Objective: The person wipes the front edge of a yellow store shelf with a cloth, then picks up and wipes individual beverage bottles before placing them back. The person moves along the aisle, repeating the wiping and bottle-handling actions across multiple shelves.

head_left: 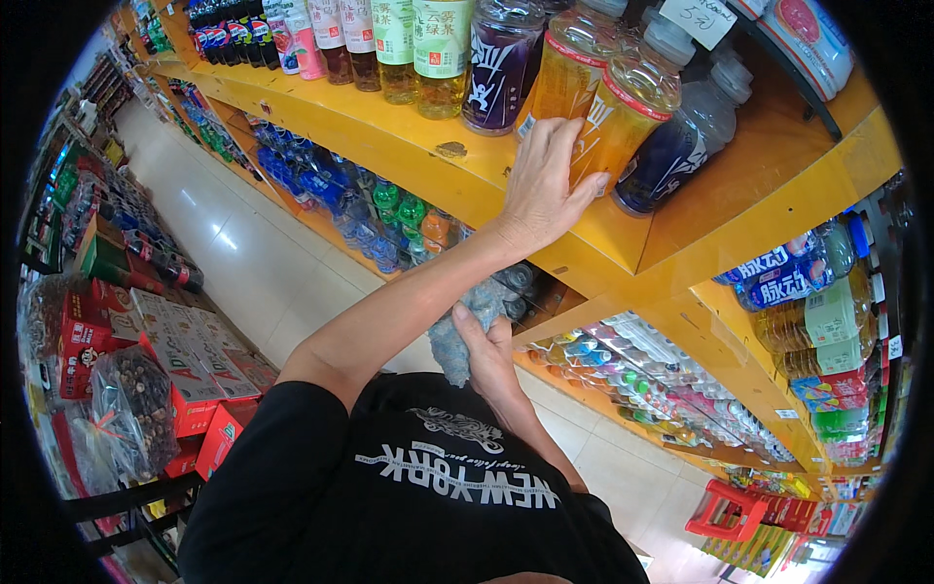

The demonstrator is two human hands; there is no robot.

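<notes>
My left hand [548,185] reaches up to the yellow shelf and grips the lower part of an orange drink bottle [637,95] with a red ring under its cap. Its thumb lies on the near side, while the other fingers are partly hidden between this bottle and a similar orange bottle [574,60] beside it. The gripped bottle stands on the shelf, leaning in the wide view. Lower down, in front of my chest, my right hand [489,355] is closed around a crumpled blue-grey cloth [450,352]. Dark purple bottles [681,146] stand on both sides of the orange pair.
The yellow shelf [409,136] carries more tea and soft drink bottles to the left. Lower shelves hold several rows of bottles [389,209]. Red and white cartons [180,341] and a clear bag of dark goods [136,399] stand at left. A red basket [728,510] sits lower right.
</notes>
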